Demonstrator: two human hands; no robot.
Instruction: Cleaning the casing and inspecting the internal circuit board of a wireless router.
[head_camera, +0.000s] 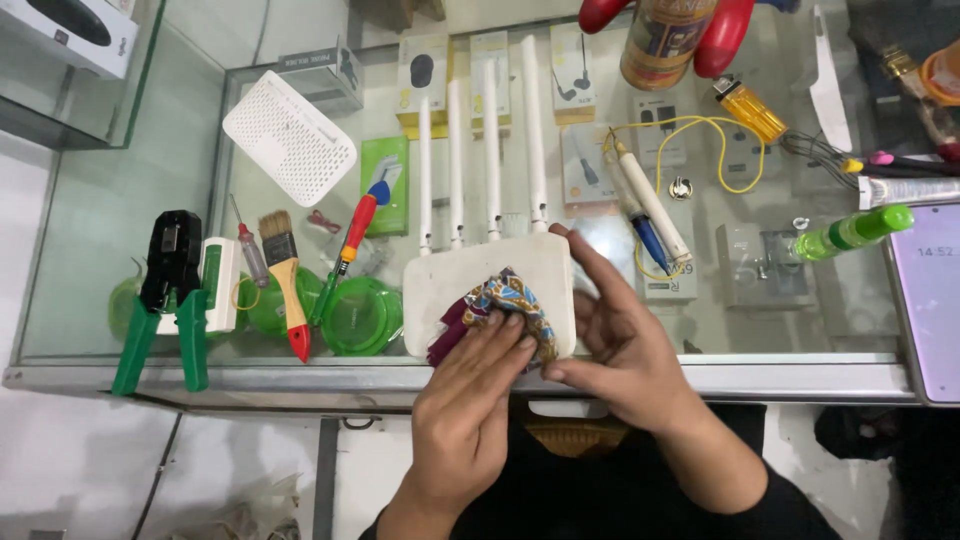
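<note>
Left hand (470, 400) has its grip flat and closed down on a patterned cloth (505, 305), fingers pressing the bunched fabric against the top of a white router (480, 290); right hand (615, 345) has its grip part open, fingers spread along the router's right edge and thumb at its near corner, steadying it, not wrapped around anything. Router lies flat on the glass bench (780, 375) right at the near edge, four white antennas (478, 150) pointing away from the person. Looks like the wiping step is in hand: casing being rubbed clean with the cloth. Next move would likely call for sliding the cloth across the rest of the top while the right hand keeps the box from skating on glass. Around it: to the left, a paintbrush (283, 275), red-handled screwdriver (355, 235), green crimping tool (165, 300), a white perforated box (288, 137); to the right, a soldering iron (650, 205) with yellow cord, a green spray bottle (850, 232), phone (930, 300) cut off at frame edge. Hard to tell: how dirty the casing is, what's under the cloth, and the router's near edge, covered by both hands. Items under the glass are blurred by reflections.
</note>
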